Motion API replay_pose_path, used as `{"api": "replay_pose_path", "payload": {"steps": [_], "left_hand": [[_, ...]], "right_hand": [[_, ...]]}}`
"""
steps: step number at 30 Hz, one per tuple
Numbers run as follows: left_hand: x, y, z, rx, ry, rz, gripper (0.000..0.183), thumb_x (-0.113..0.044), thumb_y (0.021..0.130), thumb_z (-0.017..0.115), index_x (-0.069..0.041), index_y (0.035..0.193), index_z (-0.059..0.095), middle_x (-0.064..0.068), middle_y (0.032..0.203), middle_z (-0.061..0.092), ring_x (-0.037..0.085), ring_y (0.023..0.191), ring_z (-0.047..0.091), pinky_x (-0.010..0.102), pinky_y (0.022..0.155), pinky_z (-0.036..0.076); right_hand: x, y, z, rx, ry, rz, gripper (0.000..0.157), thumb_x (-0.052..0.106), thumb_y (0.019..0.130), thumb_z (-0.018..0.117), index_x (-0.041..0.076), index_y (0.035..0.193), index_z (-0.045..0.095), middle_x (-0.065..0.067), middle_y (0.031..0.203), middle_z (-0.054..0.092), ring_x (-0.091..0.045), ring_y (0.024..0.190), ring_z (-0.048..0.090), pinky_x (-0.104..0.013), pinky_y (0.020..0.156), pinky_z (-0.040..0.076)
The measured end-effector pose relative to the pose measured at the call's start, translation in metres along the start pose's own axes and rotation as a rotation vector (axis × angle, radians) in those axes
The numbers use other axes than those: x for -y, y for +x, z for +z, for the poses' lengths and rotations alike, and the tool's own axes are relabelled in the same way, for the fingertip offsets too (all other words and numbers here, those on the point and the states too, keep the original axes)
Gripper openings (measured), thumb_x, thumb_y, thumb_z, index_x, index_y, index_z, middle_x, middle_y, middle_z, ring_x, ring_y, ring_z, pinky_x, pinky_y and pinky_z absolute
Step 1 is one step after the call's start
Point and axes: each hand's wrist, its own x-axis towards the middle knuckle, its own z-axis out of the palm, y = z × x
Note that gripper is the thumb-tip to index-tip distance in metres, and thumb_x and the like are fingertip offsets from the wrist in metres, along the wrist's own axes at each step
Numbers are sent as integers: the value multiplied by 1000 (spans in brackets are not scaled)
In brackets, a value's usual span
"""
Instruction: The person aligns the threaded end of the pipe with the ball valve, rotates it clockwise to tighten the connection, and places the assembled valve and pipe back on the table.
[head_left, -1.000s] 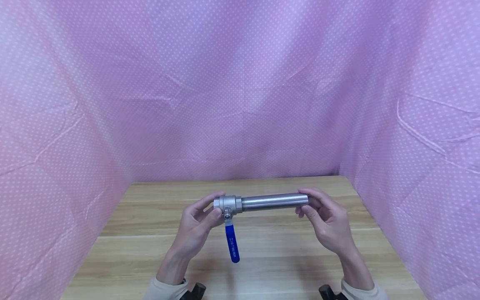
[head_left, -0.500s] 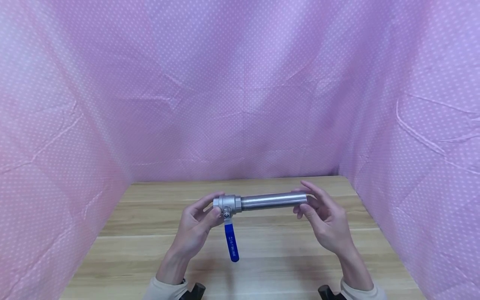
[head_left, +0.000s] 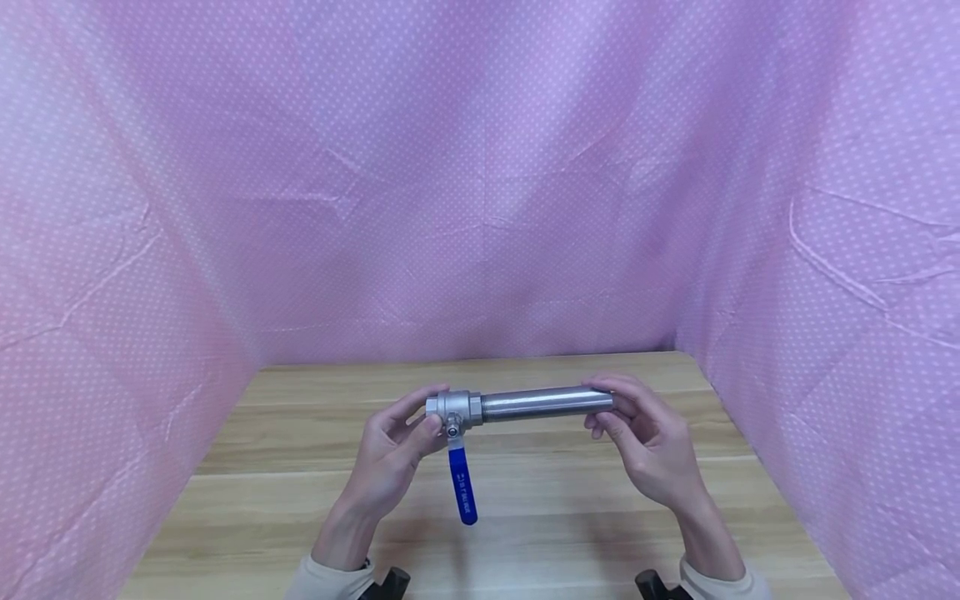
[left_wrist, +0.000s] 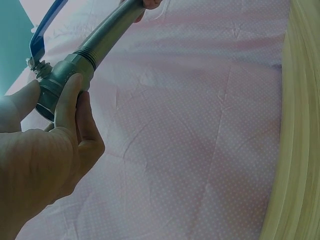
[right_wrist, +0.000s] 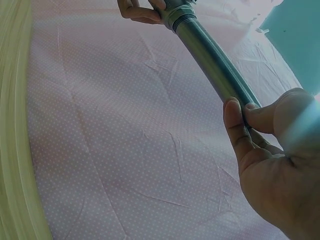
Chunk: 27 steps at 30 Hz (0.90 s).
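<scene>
A metal ball valve [head_left: 456,405] with a blue lever handle [head_left: 462,487] is joined to a steel pipe [head_left: 547,403], whose threads show at the joint. My left hand [head_left: 386,462] grips the valve body at its outer end, thumb in front and fingers behind. At the pipe's far end, my right hand [head_left: 658,450] pinches the tube between thumb and fingers. Valve and pipe are held nearly level above the table, the lever pointing toward me. In the left wrist view the threads [left_wrist: 86,54] stand partly exposed beside the valve's hex end.
Under the hands lies a light wooden table [head_left: 525,533]. Pink cloth with white dots [head_left: 480,183] hangs behind it and on both sides. Dark wrist-mounted devices [head_left: 392,582] show near both sleeves at the bottom edge.
The right fingers lifted off the pipe end half a second ago and have closed on it again. My left hand keeps the valve nearly still.
</scene>
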Motion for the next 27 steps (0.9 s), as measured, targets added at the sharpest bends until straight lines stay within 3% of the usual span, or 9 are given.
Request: {"api": "replay_pose_path", "payload": {"steps": [14, 21, 27], "left_hand": [[1, 1, 0, 10, -8, 3, 42, -2, 113, 62, -16, 152, 68, 2, 148, 64, 16, 130, 76, 38, 114, 66], [1, 1, 0, 12, -3, 2, 42, -2, 114, 61, -6, 156, 63, 3, 148, 63, 16, 129, 75, 38, 114, 66], [0, 0, 0, 13, 1, 1, 42, -2, 114, 61, -13, 154, 66, 2, 147, 63, 16, 129, 75, 38, 114, 66]], "right_hand": [[2, 0, -1, -8, -55, 31, 54, -41, 88, 56, -22, 138, 61, -6, 127, 76, -8, 94, 79, -21, 73, 68], [2, -1, -1, -10, -57, 37, 54, -41, 88, 56, -22, 139, 61, -6, 128, 75, -8, 94, 79, -21, 72, 67], [2, 0, 0, -5, -48, 26, 54, -41, 88, 56, -23, 138, 60, -7, 128, 75, -9, 94, 79, -22, 72, 67]]}}
